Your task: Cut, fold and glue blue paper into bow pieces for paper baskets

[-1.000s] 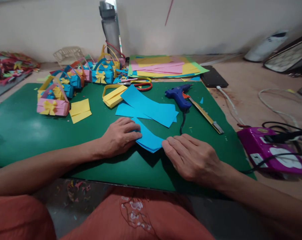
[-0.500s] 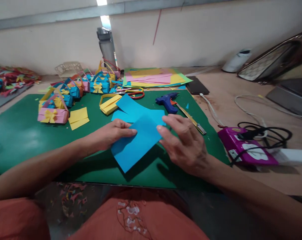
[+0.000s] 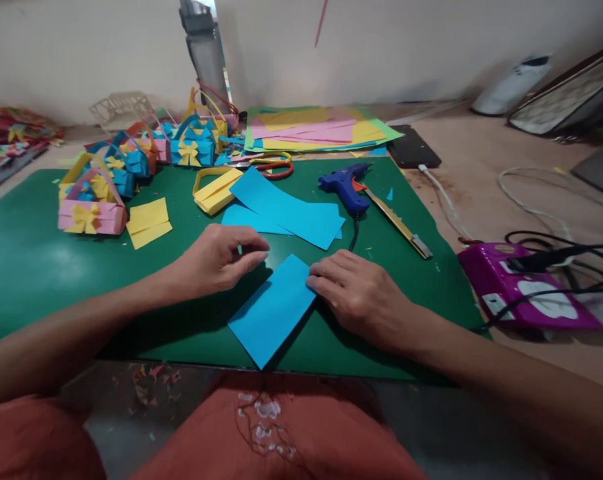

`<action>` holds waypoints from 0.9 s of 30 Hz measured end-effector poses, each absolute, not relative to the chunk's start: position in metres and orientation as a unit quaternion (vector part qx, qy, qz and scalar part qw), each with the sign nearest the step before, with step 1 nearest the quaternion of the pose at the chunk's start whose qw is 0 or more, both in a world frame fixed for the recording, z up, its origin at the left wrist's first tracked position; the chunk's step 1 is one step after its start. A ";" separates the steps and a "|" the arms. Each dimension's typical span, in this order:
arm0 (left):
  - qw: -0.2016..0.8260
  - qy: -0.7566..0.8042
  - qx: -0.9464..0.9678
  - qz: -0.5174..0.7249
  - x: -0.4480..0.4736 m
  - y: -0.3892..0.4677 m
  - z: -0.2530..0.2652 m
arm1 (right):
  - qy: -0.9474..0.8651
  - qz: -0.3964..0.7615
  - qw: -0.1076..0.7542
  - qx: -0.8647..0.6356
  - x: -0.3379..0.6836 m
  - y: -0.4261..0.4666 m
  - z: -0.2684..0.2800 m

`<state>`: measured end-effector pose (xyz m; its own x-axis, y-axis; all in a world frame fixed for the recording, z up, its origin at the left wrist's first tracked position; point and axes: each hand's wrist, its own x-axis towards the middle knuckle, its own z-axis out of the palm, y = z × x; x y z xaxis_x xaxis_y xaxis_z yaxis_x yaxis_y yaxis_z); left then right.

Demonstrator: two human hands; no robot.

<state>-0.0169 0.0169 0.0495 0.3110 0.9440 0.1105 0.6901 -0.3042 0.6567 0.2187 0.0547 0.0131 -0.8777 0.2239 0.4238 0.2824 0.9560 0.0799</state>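
A blue sheet of paper (image 3: 274,310) is tilted over the green mat in front of me. My right hand (image 3: 358,297) pinches it at its right edge between thumb and fingers. Just left of the sheet is my left hand (image 3: 231,260), thumb and fingertips apart, with nothing between them. Beyond my hands, more blue paper pieces (image 3: 286,213) overlap on the mat. A folded yellow paper basket (image 3: 218,190) with a handle touches them on the left. A flat creased yellow paper piece (image 3: 150,222) rests farther left.
A blue glue gun (image 3: 346,189) and a yellow cutter knife (image 3: 398,223) lie on the green mat (image 3: 41,280). Scissors (image 3: 274,167) and finished paper baskets (image 3: 94,217) stand behind. A purple power box (image 3: 526,287) with cables, a phone (image 3: 415,147) and stacked coloured paper (image 3: 311,130) surround these.
My left hand has let go of the blue sheet and shifted slightly left. My right hand now grips its right edge, and the sheet is lower and nearer me. The view has tilted down.
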 end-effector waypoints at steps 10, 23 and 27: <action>0.247 0.320 0.890 0.211 -0.016 0.016 0.024 | -0.965 0.027 0.212 -0.151 0.219 0.047 0.017; 0.450 0.415 0.772 0.171 -0.027 0.017 0.052 | -0.930 0.135 0.187 -0.285 0.215 0.050 0.020; 0.371 0.554 0.719 0.196 -0.015 0.013 0.040 | -0.926 0.149 0.185 -0.293 0.214 0.053 0.020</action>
<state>-0.0153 0.0128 0.0399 0.3094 0.9420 -0.1298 0.6519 -0.1107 0.7502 0.2139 0.0527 0.0198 -0.7601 0.5973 0.2559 0.4873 0.7844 -0.3837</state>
